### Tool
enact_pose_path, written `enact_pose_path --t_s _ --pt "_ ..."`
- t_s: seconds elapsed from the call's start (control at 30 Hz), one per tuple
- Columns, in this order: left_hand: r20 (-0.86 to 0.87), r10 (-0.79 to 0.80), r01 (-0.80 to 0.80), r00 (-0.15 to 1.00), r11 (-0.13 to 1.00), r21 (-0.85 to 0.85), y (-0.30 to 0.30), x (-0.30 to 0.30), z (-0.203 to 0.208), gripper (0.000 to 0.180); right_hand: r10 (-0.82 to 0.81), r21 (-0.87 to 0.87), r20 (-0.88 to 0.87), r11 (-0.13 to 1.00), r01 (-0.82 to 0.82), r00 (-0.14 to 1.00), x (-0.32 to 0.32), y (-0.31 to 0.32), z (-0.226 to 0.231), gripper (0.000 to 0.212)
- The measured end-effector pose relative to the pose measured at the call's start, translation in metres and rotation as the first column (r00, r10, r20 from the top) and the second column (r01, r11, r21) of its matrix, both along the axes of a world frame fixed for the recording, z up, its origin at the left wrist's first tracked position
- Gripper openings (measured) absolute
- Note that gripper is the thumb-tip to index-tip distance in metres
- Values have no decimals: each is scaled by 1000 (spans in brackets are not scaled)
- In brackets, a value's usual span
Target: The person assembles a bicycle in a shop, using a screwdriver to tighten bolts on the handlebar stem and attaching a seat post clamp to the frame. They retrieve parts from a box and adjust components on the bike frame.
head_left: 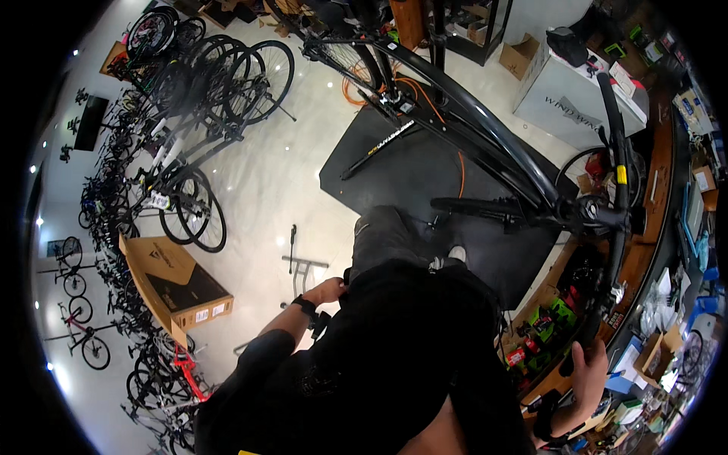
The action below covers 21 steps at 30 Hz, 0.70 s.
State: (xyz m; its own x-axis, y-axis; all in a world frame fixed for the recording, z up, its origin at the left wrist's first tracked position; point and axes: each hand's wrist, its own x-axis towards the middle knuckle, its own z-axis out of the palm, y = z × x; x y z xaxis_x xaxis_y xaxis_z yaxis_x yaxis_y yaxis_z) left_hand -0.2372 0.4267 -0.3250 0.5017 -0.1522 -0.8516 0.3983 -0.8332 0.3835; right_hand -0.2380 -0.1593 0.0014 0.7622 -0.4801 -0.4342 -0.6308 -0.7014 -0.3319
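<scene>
My left hand [327, 290] is at my left hip, against my dark clothing. Its fingers look curled in, and what they hold, if anything, is hidden. Low on the right, my right hand [588, 371] is raised by the near end of the handlebar [618, 262], thumb and fingers apart; I see nothing in it. The handlebar belongs to a dark bicycle [485, 125], whose glossy frame slants across the view from upper left to right. Its crank area [396, 101] sits beyond my legs, above a black floor mat [364, 171].
Many bicycles [250, 83] crowd the left side. A large cardboard box [178, 284] stands on the pale floor, near a grey metal stand [305, 267]. On the right, a cluttered workbench [656, 182] curves past a white box [565, 98]. An orange hose [461, 174] trails under the bicycle.
</scene>
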Motion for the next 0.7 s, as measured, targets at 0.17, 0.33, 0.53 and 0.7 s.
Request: enact_pose_path --t_s 0.17,0.33,0.53,0.7 --pt "241 -247 261 939 965 -25 71 123 -24 32 -143 -445 95 879 171 985 0 33 -41 52" --pt "268 -327 349 906 936 -37 165 274 -32 26 -474 -638 59 659 398 879 -10 37 -93 77" --pt "530 -579 573 619 795 199 299 384 -102 23 -595 -656 172 526 542 785 -43 70 -106 89" --pt "182 43 9 982 961 -276 348 396 -115 11 -540 -278 281 746 606 793 13 156 -78 49"
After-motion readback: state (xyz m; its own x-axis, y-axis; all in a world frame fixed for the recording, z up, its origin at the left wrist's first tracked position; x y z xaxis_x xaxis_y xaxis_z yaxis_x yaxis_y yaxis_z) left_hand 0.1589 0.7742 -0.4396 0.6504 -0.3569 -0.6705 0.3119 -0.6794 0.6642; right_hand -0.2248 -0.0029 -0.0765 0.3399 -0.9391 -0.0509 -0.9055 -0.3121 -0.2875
